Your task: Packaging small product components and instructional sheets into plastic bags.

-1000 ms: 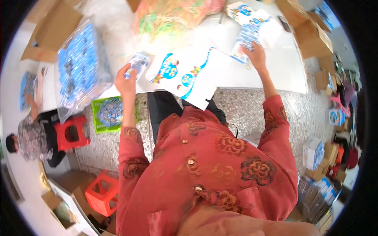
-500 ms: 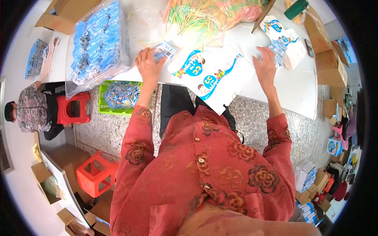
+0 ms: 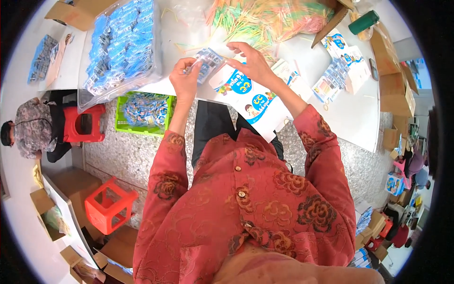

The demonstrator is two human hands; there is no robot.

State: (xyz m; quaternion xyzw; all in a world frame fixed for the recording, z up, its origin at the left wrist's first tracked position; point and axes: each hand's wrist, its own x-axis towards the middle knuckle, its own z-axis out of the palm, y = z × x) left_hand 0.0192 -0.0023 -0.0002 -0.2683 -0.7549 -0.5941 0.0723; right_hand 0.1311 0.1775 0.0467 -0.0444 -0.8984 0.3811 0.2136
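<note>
My left hand [image 3: 184,78] pinches a small blue-and-clear printed packet [image 3: 208,63] between thumb and fingers, just above the table edge. My right hand [image 3: 251,62] reaches in from the right, its thumb and forefinger apart at the packet's right side. Nothing shows between those fingers. Beneath the right forearm lie flat white-and-blue printed cartons [image 3: 259,110], partly over the table's near edge. Farther right is a group of small blue packets [image 3: 332,78] beside another printed carton [image 3: 358,71].
A large clear bag of blue packets [image 3: 124,47] stands at the left. Thin coloured straws [image 3: 246,23] spread at the back. Below the table is a green crate [image 3: 120,124] of packets. Red stools [image 3: 109,204] and a seated person [image 3: 33,125] are at left. Cardboard boxes [image 3: 395,78] stand right.
My right hand has moved left, from beside the blue packets on the right to the packet in my left hand. The left hand has shifted slightly right with its packet.
</note>
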